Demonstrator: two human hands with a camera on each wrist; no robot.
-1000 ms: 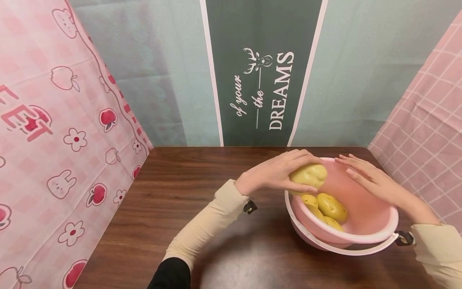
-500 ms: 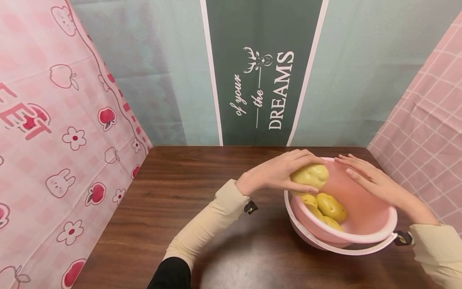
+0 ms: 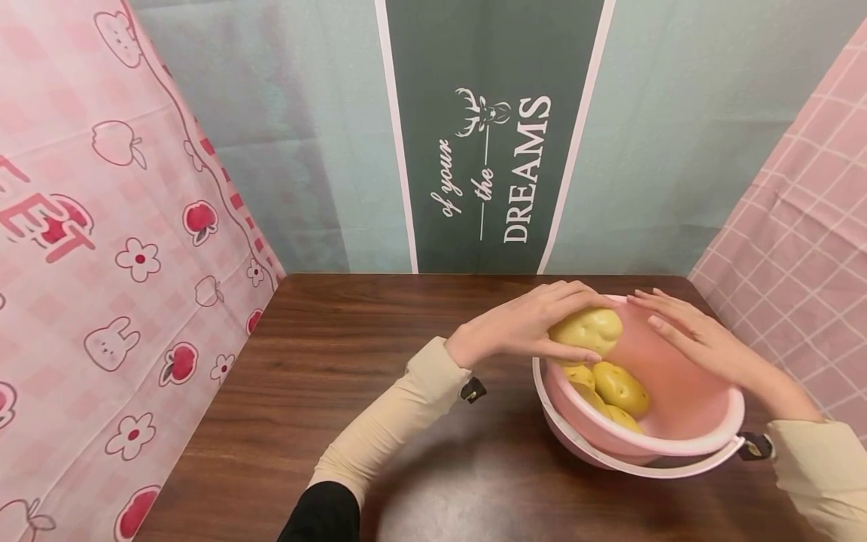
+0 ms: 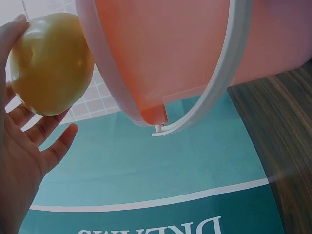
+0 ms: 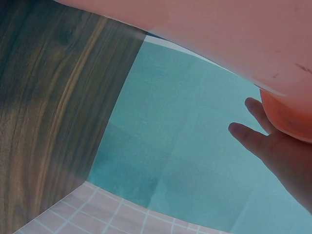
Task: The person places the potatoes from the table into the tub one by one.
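Observation:
A pink bucket stands at the right of the table, with several yellow potatoes inside. My left hand grips another potato over the bucket's left rim, thumb on the near side and fingers across the top. In the left wrist view that potato sits between thumb and fingers beside the bucket's rim. At the far right rim lies my right hand, its fingers fairly straight and reaching over the opening. Part of this hand shows beside the bucket's wall in the right wrist view.
The bucket's white handle hangs down around its near side. Dark wood tabletop extends to the left and front. Behind the table hangs a green cloth, with pink patterned cloths on both sides.
My left hand has shifted slightly to the right with the potato, farther over the bucket's opening. My right hand and the bucket stay practically where they were.

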